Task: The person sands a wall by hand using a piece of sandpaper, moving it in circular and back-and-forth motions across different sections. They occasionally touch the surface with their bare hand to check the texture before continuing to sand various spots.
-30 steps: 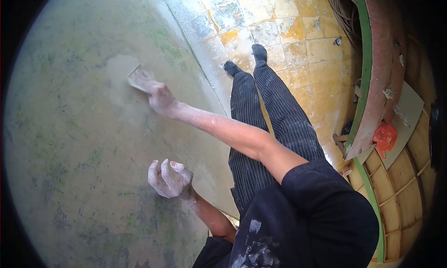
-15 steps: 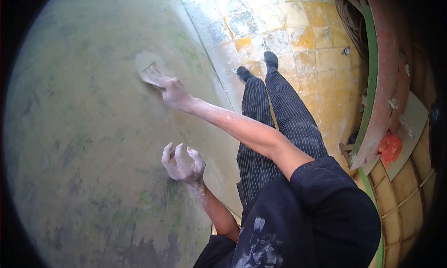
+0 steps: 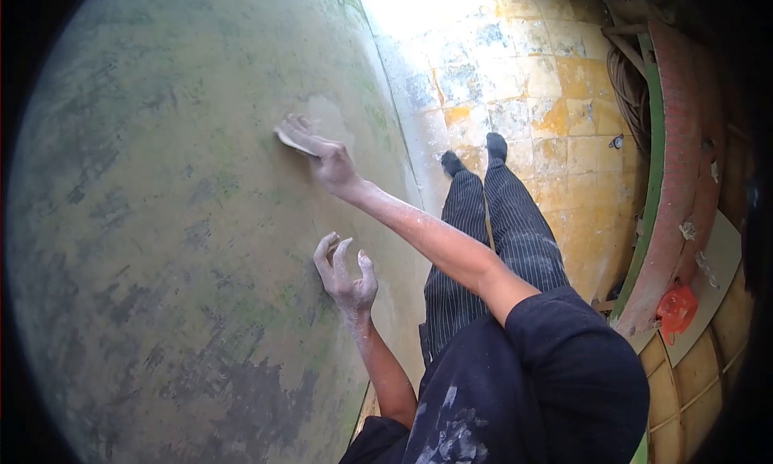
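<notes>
One mottled curved surface (image 3: 161,246), yellow-tiled floor (image 3: 564,93)

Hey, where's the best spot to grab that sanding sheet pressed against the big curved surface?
The sanding sheet lies flat on the curved surface under the right hand, so only its pale edge past the fingertips offers a pinch. Probably come from the upper left, opposite the wrist.

Hands on the curved wall (image 3: 161,222), floor (image 3: 515,69) lying to its right.
The right hand (image 3: 326,159) is pressing a pad (image 3: 290,139) onto the curved wall, beyond the left hand (image 3: 345,277) leaning there; the legs (image 3: 491,222) are standing on the floor between curved wall and frame (image 3: 676,158).
</notes>
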`<act>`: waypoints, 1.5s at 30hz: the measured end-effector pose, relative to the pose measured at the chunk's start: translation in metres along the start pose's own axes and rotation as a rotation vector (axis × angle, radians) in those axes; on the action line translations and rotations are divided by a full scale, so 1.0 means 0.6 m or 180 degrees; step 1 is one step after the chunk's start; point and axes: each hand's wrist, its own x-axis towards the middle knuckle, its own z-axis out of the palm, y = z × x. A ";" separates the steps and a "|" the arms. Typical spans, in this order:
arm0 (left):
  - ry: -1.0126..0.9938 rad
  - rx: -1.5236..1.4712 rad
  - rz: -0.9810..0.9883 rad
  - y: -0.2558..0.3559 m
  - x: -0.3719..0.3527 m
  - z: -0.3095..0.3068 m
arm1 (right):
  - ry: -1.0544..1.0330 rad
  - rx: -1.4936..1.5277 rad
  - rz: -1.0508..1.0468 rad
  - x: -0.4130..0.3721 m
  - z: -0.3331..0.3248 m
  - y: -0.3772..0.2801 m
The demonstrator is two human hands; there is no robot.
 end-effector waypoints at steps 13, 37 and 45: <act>0.0651 0.0611 0.0158 0.054 -0.008 -0.097 | 0.0106 0.0047 -0.0001 0.015 0.047 0.054; 0.0955 0.2455 0.0802 0.012 -0.009 -0.089 | -0.0475 0.0098 0.0367 -0.088 -0.019 0.072; 0.0844 0.2751 0.0810 0.013 -0.004 -0.087 | 0.0036 0.0546 0.0904 -0.074 0.013 -0.014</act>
